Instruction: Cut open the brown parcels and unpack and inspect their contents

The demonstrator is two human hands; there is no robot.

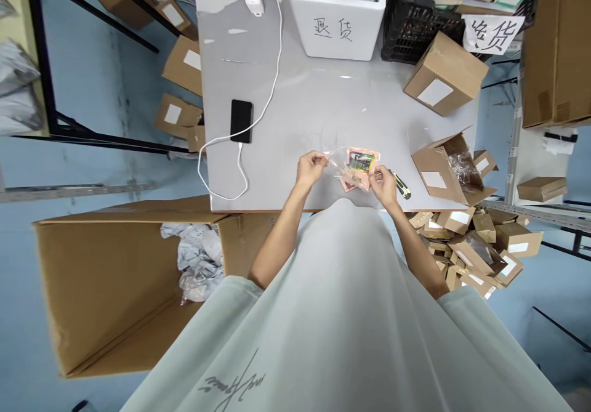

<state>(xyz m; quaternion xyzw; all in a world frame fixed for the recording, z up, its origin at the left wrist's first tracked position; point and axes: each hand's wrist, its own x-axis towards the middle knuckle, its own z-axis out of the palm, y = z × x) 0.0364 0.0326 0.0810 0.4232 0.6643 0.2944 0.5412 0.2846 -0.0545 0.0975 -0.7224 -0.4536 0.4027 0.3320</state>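
Note:
My left hand pinches the left edge of a clear plastic bag just above the near edge of the grey table. My right hand grips the bag's right side. Inside or against the bag sits a small pink packet with a coloured picture on it. Both hands have their fingers closed on the bag. A yellow-and-black utility knife lies on the table just right of my right hand.
An open small carton with crumpled plastic stands at the table's right edge, a closed carton behind it. A black phone on a white cable lies left. A white foam box and black crate stand at the back. A large open carton sits on the floor left, a heap of small boxes right.

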